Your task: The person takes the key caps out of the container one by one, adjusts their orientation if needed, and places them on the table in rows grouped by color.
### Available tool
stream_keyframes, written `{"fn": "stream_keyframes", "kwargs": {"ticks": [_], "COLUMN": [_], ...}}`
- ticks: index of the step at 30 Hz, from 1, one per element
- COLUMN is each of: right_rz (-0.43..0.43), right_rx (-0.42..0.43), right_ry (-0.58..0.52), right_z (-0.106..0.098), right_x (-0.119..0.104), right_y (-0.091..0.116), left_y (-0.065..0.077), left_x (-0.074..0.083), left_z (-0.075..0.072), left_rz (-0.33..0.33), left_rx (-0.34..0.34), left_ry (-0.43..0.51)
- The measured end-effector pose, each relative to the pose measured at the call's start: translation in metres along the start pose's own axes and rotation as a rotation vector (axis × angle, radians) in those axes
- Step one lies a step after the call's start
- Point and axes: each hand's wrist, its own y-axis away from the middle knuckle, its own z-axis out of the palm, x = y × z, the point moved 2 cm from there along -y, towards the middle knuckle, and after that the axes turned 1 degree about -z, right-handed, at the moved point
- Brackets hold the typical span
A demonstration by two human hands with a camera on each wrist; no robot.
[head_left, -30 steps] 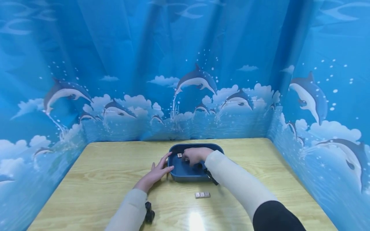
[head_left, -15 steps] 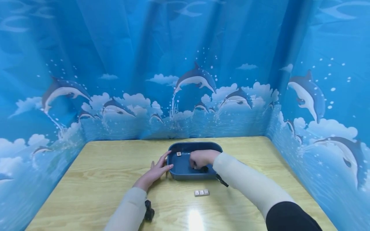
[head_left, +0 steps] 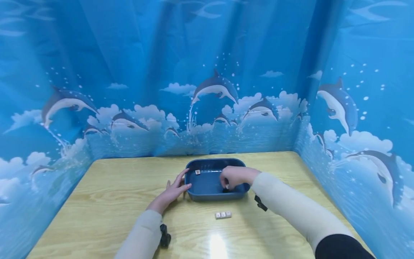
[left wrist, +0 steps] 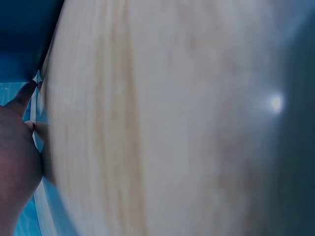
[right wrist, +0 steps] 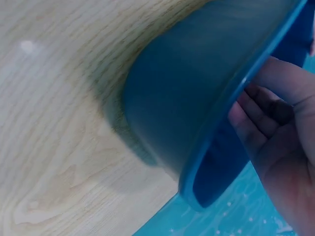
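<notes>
A dark blue, rounded rectangular tray [head_left: 210, 197] stands on the table. At its left end rests my left hand [head_left: 172, 192], thumb and forefinger spread along the rim. My right hand [head_left: 235, 175] reaches into the right half, fingers curled down around a small whitish block [head_left: 227, 186], mostly covered by the fingers. In the right wrist view the fingertips are hidden behind the tray's rim. Another small white block [head_left: 197, 172] with a brownish mark lies inside the tray at the back left. In front of the tray, three white blocks [head_left: 223, 215] sit side by side in a row.
The pale wood-grain table [head_left: 129, 190] reaches back to a blue curtain [head_left: 145, 72] printed with dolphins and clouds, which also runs along both sides. A black wrist device [head_left: 165, 236] is strapped to the left forearm.
My right hand has moved rightward inside the tray, with the whitish block at its fingertips. The left hand stays on the tray's left rim. The head view has shifted slightly.
</notes>
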Motion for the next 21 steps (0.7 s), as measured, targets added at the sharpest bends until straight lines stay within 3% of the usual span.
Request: {"fn": "stream_keyframes", "kwargs": {"ticks": [7,21], "right_rz": [0.002,-0.058], "right_rx": [0.083,0.225], "right_ry": [-0.143,-0.328], "right_z": [-0.004,-0.001], "right_x": [0.000,-0.006], "right_y": [0.029,0.072], "left_y": [0.000,0.001], "left_x": [0.000,0.004], "left_z": [0.000,-0.002], "left_rz": [-0.004,0.004], "left_rx": [0.002,-0.007], "left_ry": [0.002,0.013]}}
